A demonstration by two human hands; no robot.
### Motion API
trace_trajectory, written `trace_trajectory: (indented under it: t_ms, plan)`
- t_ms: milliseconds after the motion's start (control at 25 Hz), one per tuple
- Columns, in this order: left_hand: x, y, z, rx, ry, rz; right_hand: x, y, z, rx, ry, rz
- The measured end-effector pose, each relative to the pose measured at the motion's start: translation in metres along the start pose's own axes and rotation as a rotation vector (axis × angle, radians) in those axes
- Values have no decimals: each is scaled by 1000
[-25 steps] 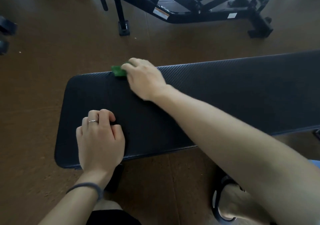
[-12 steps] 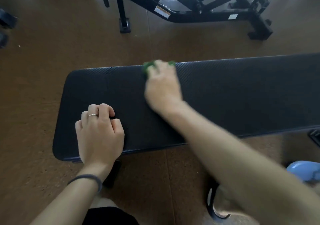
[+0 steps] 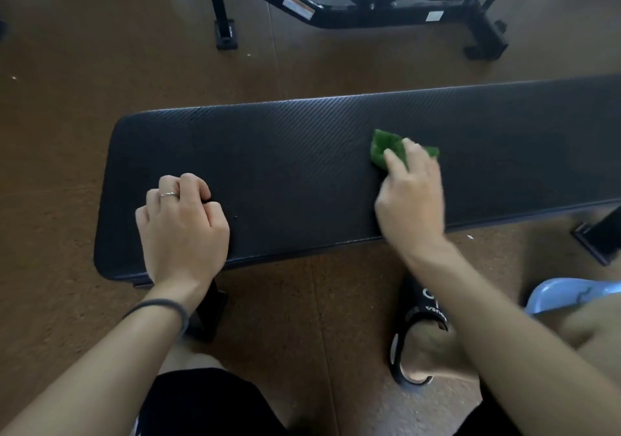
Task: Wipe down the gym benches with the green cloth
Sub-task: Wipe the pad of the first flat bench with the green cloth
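A long black padded bench [image 3: 302,160] runs across the view from left to right. My right hand [image 3: 411,197] presses the crumpled green cloth [image 3: 386,146] onto the middle of the pad; the cloth sticks out beyond my fingertips. My left hand [image 3: 183,224] rests as a loose fist on the near left part of the bench, a ring on one finger and a dark band on the wrist.
A black metal machine frame [image 3: 353,9] stands on the brown floor behind the bench. A bench foot [image 3: 601,237] shows at the right. My foot in a black slipper [image 3: 420,331] is under the near edge, with a blue object [image 3: 568,294] beside it.
My right hand has swept the cloth from the far left edge of the pad rightward and nearer, to the middle. My left hand has stayed in place.
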State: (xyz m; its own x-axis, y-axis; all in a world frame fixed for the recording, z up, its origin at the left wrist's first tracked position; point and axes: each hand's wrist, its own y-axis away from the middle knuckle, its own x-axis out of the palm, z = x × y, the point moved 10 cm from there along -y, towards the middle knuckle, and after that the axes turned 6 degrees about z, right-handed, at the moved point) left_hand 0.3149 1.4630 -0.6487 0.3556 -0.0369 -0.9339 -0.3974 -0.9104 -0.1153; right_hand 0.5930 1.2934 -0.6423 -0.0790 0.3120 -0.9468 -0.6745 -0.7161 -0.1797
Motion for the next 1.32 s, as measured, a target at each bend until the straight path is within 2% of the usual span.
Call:
trace_trajectory:
  t_ms: [80, 160, 240, 320, 360, 480, 560, 600, 640, 760, 800, 880, 920, 1000, 1080, 1160, 1320]
  plan:
    - [0, 0, 0, 6, 4, 1, 13, 37, 70, -95, 1, -25]
    - [0, -2, 0, 10, 6, 5, 31, 74, 147, -271, -71, 22]
    - [0, -3, 2, 13, -1, 9, 36, 86, 176, -456, -118, 47]
    - [1, -2, 3, 17, 3, 14, 28, 82, 141, -580, -105, 57]
    - [1, -2, 3, 22, 12, 17, 20, 77, 105, -571, -95, 35]
    - [-1, 1, 2, 21, 15, 1, -22, 47, -29, -273, -41, -138]
    - [-2, 0, -1, 27, 12, -5, -29, 44, -55, -55, -46, -169]
    - [-3, -1, -1, 25, 22, -10, -23, 49, -33, -32, -64, -195]
    - [-4, -3, 1, 16, 34, -14, -13, 58, 10, -94, -94, -210]
    - [-2, -7, 6, 12, 107, 4, 26, 96, 160, -447, -196, -97]
    - [-7, -7, 9, 19, 172, 2, 34, 103, 187, -536, -189, -27]
    - [-25, -9, 24, 14, 241, -41, 42, 98, 186, -660, -145, 98]
    - [-35, -8, 38, -15, 196, -68, 40, 91, 167, -683, -114, 127]
    - [-44, -7, 80, -154, 142, -65, 23, 70, 117, -630, -67, 109]
    - [-33, -5, 115, -319, 266, -5, 16, 60, 90, -540, -30, 114]
    - [-15, -3, 124, -393, 398, 45, 25, 69, 119, -531, -13, 131]
    - [-9, -1, 126, -412, 441, 26, 49, 87, 233, -878, -71, 252]
